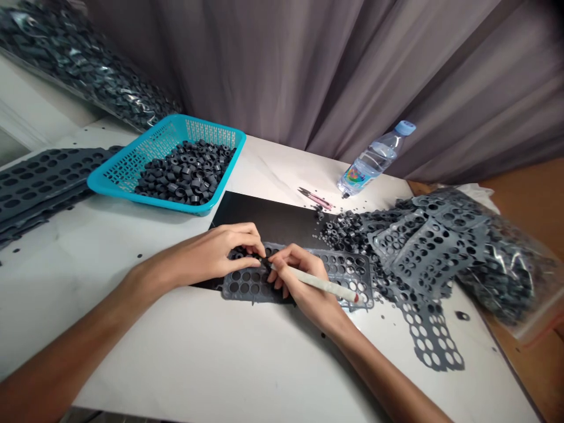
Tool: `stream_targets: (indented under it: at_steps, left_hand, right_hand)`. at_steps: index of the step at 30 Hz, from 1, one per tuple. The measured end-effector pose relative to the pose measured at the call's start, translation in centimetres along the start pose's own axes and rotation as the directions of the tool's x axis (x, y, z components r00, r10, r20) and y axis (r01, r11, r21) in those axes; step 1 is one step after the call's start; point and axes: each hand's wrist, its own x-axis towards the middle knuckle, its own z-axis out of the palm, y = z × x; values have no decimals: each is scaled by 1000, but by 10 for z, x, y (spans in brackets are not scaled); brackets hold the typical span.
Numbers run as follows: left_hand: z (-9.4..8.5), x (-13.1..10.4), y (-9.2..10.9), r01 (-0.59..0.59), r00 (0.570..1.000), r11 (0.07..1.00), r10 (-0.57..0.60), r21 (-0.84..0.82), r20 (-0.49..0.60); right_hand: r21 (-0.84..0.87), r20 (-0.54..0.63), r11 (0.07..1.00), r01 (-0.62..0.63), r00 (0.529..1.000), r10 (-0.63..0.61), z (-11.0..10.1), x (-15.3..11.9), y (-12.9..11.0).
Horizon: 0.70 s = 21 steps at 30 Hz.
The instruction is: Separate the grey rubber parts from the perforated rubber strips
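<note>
My right hand [304, 276] is closed around a pen-shaped tool [328, 285] with a long whitish handle and a red mark near its back end. The tool's dark tip points left, toward the fingertips of my left hand [233, 249]. Those fingers are pinched together close to the tip; the small dark thing between them is mostly hidden. Both hands rest over a dark grey moulded sheet [253, 288] with rows of round holes. It lies partly on a black mat [259, 214].
A blue basket [207, 207] of black rings stands behind my left hand. To the right are loose black parts [348, 229], punched-out sheets [434, 249] and a filled plastic bag [506, 282]. Pink-handled snips [317, 198] and a water bottle [370, 161] are behind. More sheets [48, 176] lie left.
</note>
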Motion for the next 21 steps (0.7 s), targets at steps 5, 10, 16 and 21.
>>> stream_targets:
  at_steps: [5,10,16,21]
  left_hand:
    - [-4,-2,-7,15,999,999,-13,40,-39]
    - [-2,-1,-5,44,995,992,-34,115,-93]
    - [1,1,-5,27,998,991,-18,129,-67]
    - [1,1,-6,-10,997,980,25,197,-75]
  right_hand:
    - [10,-18,1000,-21,1000,21,-1,0,2]
    - [-47,10,999,-11,1000,12,-4,3,-6]
    - [-3,33,1000,27,999,-27,-7,17,-9]
    - [38,52,999,18,998,-20,-6,20,-2]
